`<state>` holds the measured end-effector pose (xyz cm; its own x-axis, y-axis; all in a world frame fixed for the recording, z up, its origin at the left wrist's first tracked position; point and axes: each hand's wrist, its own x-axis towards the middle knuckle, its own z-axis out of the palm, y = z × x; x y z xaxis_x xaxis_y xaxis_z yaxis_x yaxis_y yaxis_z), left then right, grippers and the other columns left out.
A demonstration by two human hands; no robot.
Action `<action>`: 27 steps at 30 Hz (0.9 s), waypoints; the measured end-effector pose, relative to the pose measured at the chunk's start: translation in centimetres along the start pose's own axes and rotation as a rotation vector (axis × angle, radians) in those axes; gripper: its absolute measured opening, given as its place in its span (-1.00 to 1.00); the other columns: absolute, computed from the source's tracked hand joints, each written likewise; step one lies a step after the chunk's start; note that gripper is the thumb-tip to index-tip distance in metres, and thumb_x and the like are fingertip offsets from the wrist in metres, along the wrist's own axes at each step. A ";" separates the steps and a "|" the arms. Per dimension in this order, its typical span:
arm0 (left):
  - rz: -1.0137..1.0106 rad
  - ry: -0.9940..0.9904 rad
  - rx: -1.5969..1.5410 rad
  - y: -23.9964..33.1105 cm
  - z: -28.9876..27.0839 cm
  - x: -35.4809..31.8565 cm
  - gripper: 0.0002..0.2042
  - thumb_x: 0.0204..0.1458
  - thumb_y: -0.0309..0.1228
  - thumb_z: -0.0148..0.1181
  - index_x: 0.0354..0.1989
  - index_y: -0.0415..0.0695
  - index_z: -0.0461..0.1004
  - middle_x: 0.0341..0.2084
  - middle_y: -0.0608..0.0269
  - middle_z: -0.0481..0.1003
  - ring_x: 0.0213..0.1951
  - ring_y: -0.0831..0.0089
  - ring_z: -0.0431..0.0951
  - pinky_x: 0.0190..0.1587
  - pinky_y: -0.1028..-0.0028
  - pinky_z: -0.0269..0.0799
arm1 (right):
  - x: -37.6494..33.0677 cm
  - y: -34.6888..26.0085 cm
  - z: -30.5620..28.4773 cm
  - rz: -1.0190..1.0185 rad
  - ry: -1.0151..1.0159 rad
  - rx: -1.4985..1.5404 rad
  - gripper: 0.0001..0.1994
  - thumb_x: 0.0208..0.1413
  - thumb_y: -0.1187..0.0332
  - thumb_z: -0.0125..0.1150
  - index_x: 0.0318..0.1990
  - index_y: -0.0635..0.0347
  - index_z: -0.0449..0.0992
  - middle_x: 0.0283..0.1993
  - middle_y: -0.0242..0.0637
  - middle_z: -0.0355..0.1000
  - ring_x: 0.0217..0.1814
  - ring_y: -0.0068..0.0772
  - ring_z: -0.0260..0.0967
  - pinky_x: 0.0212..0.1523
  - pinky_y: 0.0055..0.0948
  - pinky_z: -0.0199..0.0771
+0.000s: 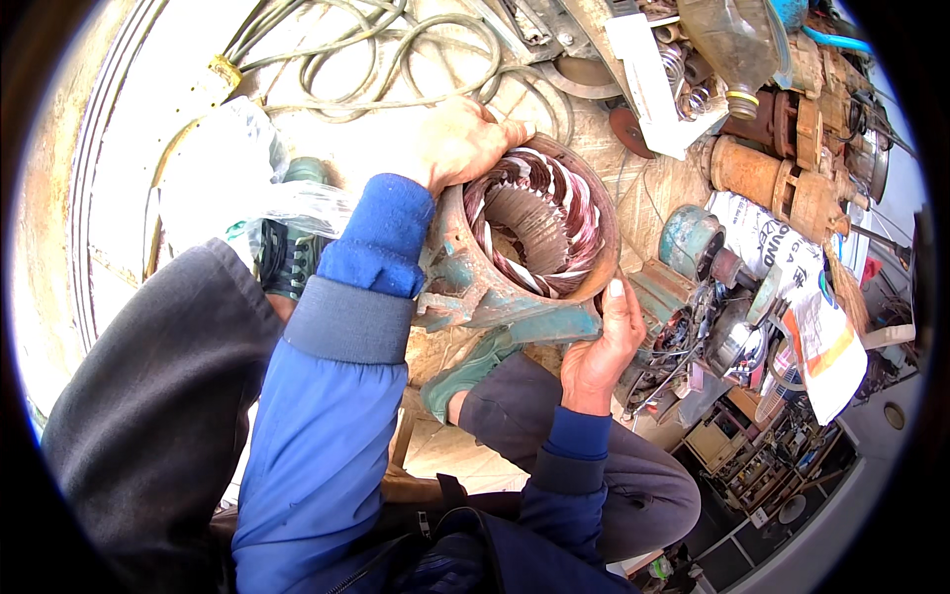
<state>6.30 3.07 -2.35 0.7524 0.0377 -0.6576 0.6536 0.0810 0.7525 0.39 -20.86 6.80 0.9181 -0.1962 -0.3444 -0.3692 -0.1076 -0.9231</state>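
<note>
Between my knees sits an electric motor stator housing [495, 309], a worn, rusty, green-grey metal casing with its round mouth turned up toward me. Inside it a ring of copper-coloured windings [579, 208], bound with white strips, surrounds the laminated core [529, 226]. My left hand [460, 146] grips the far left of the casing's rim, with its fingers partly hidden. At the near right side, my right hand [606, 348] holds the casing, its fingertips pressed to the outside just below the rim.
Coiled cable [396, 59] lies on the floor beyond the housing. A plastic bottle [727, 45] and a white box of springs [658, 84] stand at the far right. Rusty motors [757, 173], a green motor part [690, 238] and loose metal parts crowd the right side.
</note>
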 end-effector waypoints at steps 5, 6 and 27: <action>0.002 0.005 0.000 0.6 -0.2 -0.6 -0.50 0.10 -0.01 0.33 -0.18 -0.31 0.66 -0.35 0.03 0.67 -0.33 0.37 0.66 -0.18 0.37 0.56 | 0.0 -0.1 0.2 -0.001 -0.002 0.001 -0.51 0.23 0.29 0.26 0.16 0.58 0.43 0.06 -0.07 0.51 0.07 -0.36 0.46 0.19 -0.38 0.39; 0.002 0.016 -0.014 0.4 -0.1 -0.4 -0.52 0.09 -0.02 0.34 -0.22 -0.30 0.67 -0.36 -0.01 0.67 -0.31 0.31 0.67 -0.16 0.34 0.55 | 0.0 -0.1 0.2 0.000 -0.006 0.002 -0.51 0.23 0.30 0.26 0.16 0.58 0.43 0.06 -0.07 0.51 0.07 -0.36 0.46 0.19 -0.38 0.39; 0.015 0.051 0.079 -0.2 0.3 0.2 -0.48 0.10 0.03 0.31 -0.16 -0.30 0.67 -0.36 0.04 0.67 -0.33 0.38 0.66 -0.16 0.37 0.56 | -0.1 0.1 0.2 -0.022 0.006 -0.034 -0.67 0.35 0.30 0.09 0.04 0.45 0.50 0.01 -0.13 0.51 0.02 -0.35 0.48 0.08 -0.33 0.49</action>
<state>6.28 2.80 -2.63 0.7584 0.0892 -0.6457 0.6481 0.0016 0.7615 0.32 -20.68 6.73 0.9252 -0.1995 -0.3228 -0.3536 -0.1446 -0.9242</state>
